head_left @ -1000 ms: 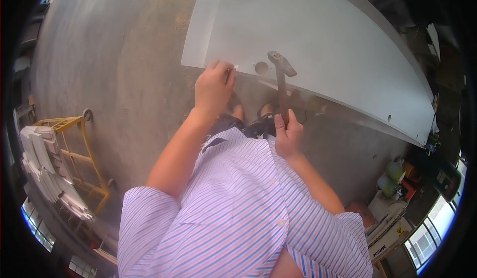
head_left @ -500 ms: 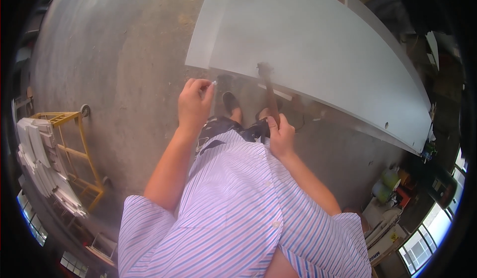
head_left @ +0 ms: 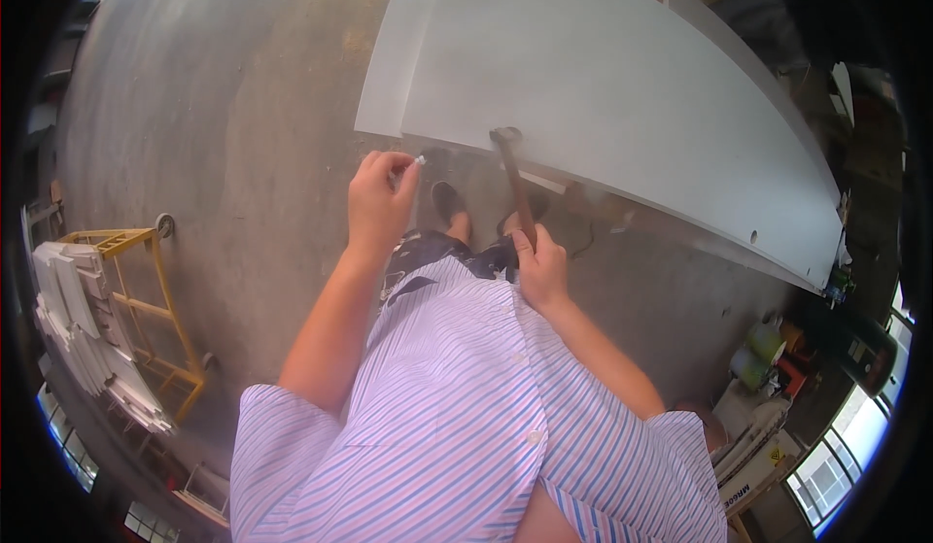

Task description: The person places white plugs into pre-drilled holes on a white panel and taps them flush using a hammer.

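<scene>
My right hand (head_left: 543,267) is wrapped round the wooden handle of a hammer (head_left: 515,186). The hammer points away from me, its metal head over the near edge of a large white panel (head_left: 603,96). To the left, my left hand (head_left: 382,196) is raised with thumb and forefinger pinched on a small whitish piece (head_left: 420,160). That piece is too small to make out in kind. The left hand is apart from the panel, close to its near left corner.
A yellow wheeled cart (head_left: 160,300) stacked with white boards (head_left: 87,320) stands at the left. Concrete floor (head_left: 243,154) stretches beside the panel. At the lower right are green containers (head_left: 758,356) and a long carton (head_left: 763,470). My feet are below the panel's near edge.
The hammer and my right hand have shifted slightly left, its head now nearer the panel's edge. My left hand stays almost where it was, still pinching the small piece.
</scene>
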### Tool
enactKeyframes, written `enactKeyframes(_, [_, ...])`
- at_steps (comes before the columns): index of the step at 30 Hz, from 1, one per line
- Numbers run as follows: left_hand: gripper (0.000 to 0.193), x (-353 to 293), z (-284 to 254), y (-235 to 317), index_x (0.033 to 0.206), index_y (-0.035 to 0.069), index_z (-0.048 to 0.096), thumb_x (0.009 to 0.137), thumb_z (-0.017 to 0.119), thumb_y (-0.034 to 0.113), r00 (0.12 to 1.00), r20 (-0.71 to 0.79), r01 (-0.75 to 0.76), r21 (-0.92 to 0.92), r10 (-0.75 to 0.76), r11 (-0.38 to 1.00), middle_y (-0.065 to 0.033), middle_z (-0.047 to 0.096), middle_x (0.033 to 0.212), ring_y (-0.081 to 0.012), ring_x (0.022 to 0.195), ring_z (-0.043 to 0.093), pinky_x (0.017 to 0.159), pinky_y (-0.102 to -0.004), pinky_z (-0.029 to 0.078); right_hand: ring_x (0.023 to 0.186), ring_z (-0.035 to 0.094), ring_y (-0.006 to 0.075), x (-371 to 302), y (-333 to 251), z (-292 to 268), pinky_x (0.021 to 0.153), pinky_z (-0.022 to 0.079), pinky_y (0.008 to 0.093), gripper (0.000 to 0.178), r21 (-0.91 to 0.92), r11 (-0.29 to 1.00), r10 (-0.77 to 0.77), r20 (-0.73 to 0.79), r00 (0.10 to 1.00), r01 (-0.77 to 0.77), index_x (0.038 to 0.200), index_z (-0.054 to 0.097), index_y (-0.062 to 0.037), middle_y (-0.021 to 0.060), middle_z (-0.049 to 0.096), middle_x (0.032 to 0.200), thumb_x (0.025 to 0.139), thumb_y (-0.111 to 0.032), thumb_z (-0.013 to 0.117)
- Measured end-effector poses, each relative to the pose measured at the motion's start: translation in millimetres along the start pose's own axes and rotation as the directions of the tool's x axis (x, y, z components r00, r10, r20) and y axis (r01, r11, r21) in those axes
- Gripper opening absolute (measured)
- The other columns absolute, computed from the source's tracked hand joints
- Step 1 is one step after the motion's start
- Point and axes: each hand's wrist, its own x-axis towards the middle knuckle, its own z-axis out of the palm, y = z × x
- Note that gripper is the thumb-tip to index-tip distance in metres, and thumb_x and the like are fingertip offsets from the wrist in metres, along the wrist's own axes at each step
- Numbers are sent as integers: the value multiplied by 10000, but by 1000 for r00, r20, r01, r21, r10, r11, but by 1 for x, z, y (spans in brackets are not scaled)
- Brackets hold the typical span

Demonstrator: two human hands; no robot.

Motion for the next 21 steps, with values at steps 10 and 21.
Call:
enactKeyframes(10, [123,6,6,18,952,32,692,906,702,146,993,103,-41,-91,50,995,-66,641,901,-195,690,591,651,-316,485,669,667,393,-6,4,1,605,494,434,330,95,995,-26,-50,998,30,965,574,-7,186,646,698,1018,-333,576])
enactKeyframes(21, [120,11,54,24,1006,74,591,921,643,140,814,464,-535,362,350,764,-83,594,1407,-305,985,660,792,-418,553,615,636,275,-35,6,-41,600,475,377,357,142,987,105,-190,976,-79,935,601,1,152,622,692,1009,-349,602])
